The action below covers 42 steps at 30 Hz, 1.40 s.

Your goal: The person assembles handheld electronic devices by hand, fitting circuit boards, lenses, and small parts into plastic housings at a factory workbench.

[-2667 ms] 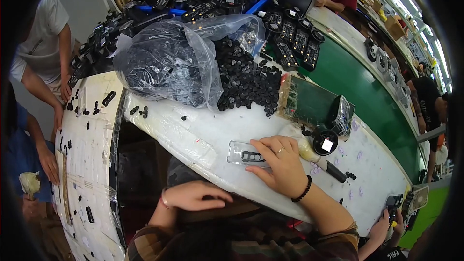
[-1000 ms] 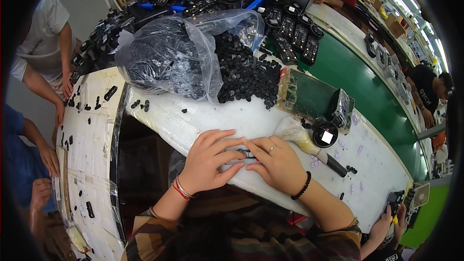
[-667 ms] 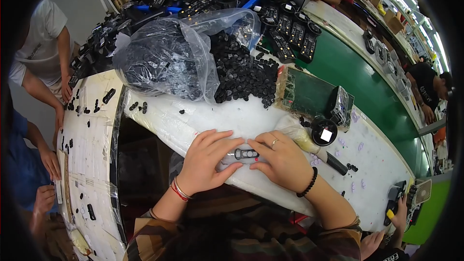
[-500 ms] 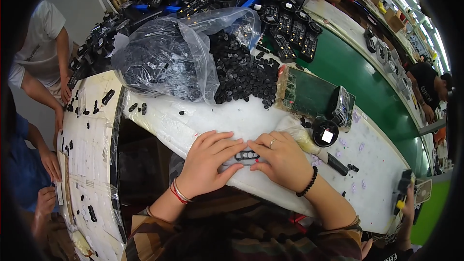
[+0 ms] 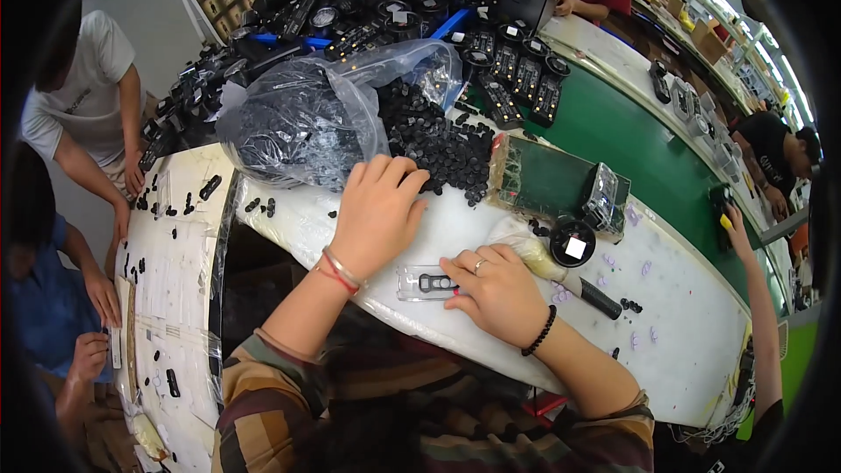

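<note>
My right hand has its fingers closed on the right end of a clear plastic holder, which lies flat on the white worktable. In this holder rests a small black elongated frame with rounded openings, its right end partly covered by my fingers. Further forward, my left hand reaches over the near edge of a heap of small black round caps. Its fingers are apart from the thumb, and nothing shows in them. The fingertips lie near the mouth of a large clear plastic bag of dark parts.
To the right stand a green-topped box, a round black part and a black-handled tool. Black devices are piled at the back. A green conveyor belt runs beyond. Other people work at the left table and around.
My left hand has left the holder and moved forward to the heap of caps. My right hand stays at the holder, whose left part now shows. A co-worker's arm at right has reached forward.
</note>
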### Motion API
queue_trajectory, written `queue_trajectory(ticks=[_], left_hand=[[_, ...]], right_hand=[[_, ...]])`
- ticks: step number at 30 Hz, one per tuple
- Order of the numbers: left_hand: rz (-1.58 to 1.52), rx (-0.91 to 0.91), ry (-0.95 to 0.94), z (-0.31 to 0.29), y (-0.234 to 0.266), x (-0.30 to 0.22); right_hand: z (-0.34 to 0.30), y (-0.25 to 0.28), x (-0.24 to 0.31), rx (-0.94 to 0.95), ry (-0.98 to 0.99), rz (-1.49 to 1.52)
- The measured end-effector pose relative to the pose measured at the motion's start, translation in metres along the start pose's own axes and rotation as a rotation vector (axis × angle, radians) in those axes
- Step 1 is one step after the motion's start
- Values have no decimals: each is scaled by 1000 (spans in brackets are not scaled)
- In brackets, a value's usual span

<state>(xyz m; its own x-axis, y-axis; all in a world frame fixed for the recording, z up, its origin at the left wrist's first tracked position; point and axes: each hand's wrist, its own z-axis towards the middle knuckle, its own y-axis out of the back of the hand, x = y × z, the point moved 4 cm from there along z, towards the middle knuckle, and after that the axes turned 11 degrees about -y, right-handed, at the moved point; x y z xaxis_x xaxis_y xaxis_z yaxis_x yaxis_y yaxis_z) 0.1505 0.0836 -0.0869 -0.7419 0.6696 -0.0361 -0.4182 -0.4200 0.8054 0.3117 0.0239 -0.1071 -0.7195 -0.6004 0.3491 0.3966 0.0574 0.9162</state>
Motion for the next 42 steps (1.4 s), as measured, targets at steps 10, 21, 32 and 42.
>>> queue_trajectory(ticks=[10, 21, 32, 42], left_hand=[[124, -42, -134, 4, -30, 23], [-944, -198, 537, -51, 6, -21], [-519, -145, 339, -64, 10, -53], [-484, -98, 239, -69, 7, -50]], right_hand=[[-5, 1, -2, -54, 14, 38], [0, 11, -12, -352, -102, 396], [-1, 4, -11, -222, -142, 575], [-4, -6, -7, -236, -28, 311]])
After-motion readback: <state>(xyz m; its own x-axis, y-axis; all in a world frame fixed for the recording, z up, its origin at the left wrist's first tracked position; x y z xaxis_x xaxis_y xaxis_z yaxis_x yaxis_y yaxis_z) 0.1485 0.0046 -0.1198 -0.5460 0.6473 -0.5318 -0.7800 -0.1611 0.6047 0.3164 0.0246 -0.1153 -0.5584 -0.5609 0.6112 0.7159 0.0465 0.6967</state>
